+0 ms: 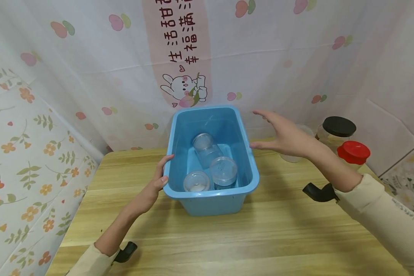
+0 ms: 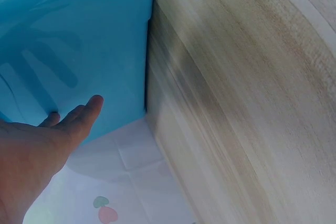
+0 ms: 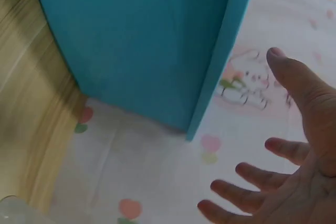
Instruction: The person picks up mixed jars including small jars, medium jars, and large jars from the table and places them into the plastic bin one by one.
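Note:
A light blue plastic bin (image 1: pixel 212 205) stands on the wooden table. Inside it are three clear plastic jars: one lying tilted (image 1: pixel 208 151), one with a clear lid (image 1: pixel 223 171) and a smaller one at the front left (image 1: pixel 196 182). My left hand (image 1: pixel 151 193) is at the bin's left rim, its fingers fairly straight beside the wall; the left wrist view shows them close to the blue side (image 2: pixel 105 35). To the right of the bin, my right hand (image 1: pixel 284 134) is held in the air with spread fingers, apart from the rim and holding nothing.
Right of the bin, partly behind my right arm, stand a clear jar (image 1: pixel 290 158), a jar with a black lid (image 1: pixel 339 126) and one with a red lid (image 1: pixel 353 152). A patterned curtain (image 1: pixel 262 69) hangs behind the table (image 1: pixel 207 245). Black wrist mounts (image 1: pixel 319 192) stick out from both sleeves.

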Action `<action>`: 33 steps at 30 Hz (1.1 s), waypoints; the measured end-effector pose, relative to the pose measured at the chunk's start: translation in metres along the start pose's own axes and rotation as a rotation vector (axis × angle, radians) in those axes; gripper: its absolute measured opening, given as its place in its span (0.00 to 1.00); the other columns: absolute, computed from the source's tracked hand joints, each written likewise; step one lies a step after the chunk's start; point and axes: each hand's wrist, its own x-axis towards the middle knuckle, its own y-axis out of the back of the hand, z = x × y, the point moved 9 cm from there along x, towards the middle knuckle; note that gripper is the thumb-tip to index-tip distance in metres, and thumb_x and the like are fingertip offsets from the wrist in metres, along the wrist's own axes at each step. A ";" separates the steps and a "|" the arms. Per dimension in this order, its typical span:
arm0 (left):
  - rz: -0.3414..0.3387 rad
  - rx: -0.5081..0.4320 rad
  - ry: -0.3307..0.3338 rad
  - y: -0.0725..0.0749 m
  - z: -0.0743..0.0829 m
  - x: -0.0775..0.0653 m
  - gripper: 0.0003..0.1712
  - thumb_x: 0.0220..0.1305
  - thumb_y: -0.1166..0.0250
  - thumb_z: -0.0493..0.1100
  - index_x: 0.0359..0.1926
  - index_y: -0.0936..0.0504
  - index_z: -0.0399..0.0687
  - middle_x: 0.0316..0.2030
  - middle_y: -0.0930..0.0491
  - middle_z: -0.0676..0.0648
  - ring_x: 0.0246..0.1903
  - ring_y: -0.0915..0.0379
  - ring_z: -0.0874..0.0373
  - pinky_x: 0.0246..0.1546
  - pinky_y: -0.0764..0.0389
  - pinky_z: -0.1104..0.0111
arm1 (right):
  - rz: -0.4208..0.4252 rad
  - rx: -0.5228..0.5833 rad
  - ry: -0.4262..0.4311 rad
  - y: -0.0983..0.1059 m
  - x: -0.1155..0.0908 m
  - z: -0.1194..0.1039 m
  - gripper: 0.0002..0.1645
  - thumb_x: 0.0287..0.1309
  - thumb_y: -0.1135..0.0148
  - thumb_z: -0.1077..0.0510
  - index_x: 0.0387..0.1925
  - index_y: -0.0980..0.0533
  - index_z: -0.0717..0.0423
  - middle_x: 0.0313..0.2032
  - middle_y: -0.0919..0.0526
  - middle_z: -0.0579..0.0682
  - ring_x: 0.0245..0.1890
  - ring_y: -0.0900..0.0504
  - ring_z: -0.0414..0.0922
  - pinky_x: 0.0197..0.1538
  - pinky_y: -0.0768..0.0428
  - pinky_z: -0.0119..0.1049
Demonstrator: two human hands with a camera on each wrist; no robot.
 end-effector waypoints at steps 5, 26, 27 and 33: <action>-0.005 0.004 0.002 0.000 0.001 0.000 0.35 0.76 0.63 0.58 0.79 0.60 0.64 0.77 0.70 0.39 0.69 0.56 0.28 0.59 0.40 0.31 | 0.031 0.047 -0.037 0.005 -0.002 0.025 0.54 0.57 0.24 0.47 0.76 0.42 0.56 0.70 0.35 0.61 0.68 0.37 0.68 0.60 0.34 0.70; -0.014 0.000 0.009 0.000 -0.002 -0.001 0.34 0.77 0.64 0.57 0.79 0.61 0.66 0.77 0.70 0.40 0.70 0.57 0.29 0.59 0.41 0.31 | 0.306 0.113 -0.297 0.028 -0.029 0.112 0.54 0.62 0.31 0.40 0.76 0.45 0.62 0.75 0.44 0.65 0.73 0.48 0.66 0.66 0.46 0.70; -0.013 0.000 0.008 0.000 -0.002 0.000 0.34 0.77 0.64 0.57 0.79 0.61 0.65 0.77 0.71 0.40 0.70 0.57 0.29 0.59 0.41 0.31 | 0.318 0.119 -0.300 0.028 -0.031 0.115 0.54 0.62 0.31 0.40 0.77 0.45 0.62 0.75 0.45 0.65 0.73 0.48 0.65 0.66 0.46 0.70; -0.008 0.002 0.009 -0.001 -0.002 -0.001 0.35 0.77 0.63 0.58 0.79 0.60 0.65 0.77 0.71 0.40 0.70 0.58 0.29 0.59 0.42 0.30 | 0.375 0.134 -0.335 0.031 -0.038 0.136 0.54 0.62 0.31 0.40 0.77 0.45 0.61 0.74 0.42 0.65 0.72 0.44 0.65 0.66 0.44 0.68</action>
